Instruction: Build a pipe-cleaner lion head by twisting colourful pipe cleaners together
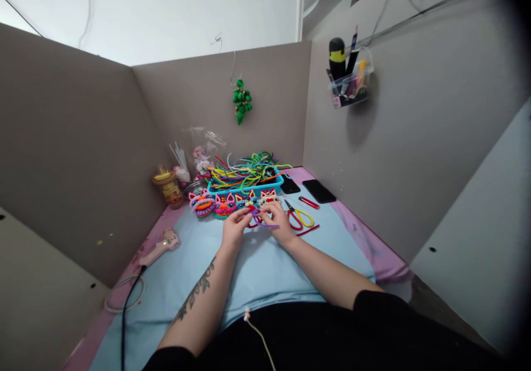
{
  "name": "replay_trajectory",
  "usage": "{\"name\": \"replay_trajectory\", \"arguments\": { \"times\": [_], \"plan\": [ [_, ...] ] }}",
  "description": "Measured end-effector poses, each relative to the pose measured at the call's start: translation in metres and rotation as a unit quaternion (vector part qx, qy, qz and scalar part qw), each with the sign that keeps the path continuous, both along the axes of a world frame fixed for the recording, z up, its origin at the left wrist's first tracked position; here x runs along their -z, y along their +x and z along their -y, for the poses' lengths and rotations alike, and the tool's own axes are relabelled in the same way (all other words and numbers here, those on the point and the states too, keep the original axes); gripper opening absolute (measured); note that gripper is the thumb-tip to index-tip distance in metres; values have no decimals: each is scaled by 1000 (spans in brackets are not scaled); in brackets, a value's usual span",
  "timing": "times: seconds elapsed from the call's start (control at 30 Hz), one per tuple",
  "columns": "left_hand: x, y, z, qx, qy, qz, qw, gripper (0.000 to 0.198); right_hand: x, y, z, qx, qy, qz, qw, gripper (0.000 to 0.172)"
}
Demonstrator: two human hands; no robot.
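Note:
Both my hands meet over the light blue cloth [257,271] in the middle of the desk. My left hand [234,226] and my right hand [279,221] pinch a purple pipe cleaner [263,223] between their fingertips, with a red piece beside it. Just beyond the hands stands a row of small colourful pipe-cleaner cat faces [226,204]. Behind them a blue tray [249,186] holds several loose pipe cleaners in many colours.
Yellow-handled scissors [299,216] and a red tool [309,202] lie right of my hands, two phones [318,191] behind. A pink glue gun [160,247] with a black cord lies left. A jar [169,187] stands at the back left. Grey partition walls surround the desk; a green ornament [241,101] hangs.

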State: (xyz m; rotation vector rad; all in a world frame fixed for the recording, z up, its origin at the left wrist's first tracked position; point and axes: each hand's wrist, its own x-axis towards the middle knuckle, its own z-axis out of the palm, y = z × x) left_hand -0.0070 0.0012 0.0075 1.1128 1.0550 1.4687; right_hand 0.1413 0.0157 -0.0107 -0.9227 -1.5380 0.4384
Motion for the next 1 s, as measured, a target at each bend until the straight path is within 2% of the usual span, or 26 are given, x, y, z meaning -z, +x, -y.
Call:
{"name": "replay_trajectory", "arguments": {
  "times": [0.5,0.7,1.0],
  "plan": [
    [0,3,2,28,-1,0,1000,42,-1,-6,5,49,40,29,998,5],
    [1,2,1,-1,9,18,1000,42,-7,-7,11,31,64,34,997,5],
    [3,3,1,1,23,6,1000,39,-7,-7,14,26,66,43,997,5]
  ]
}}
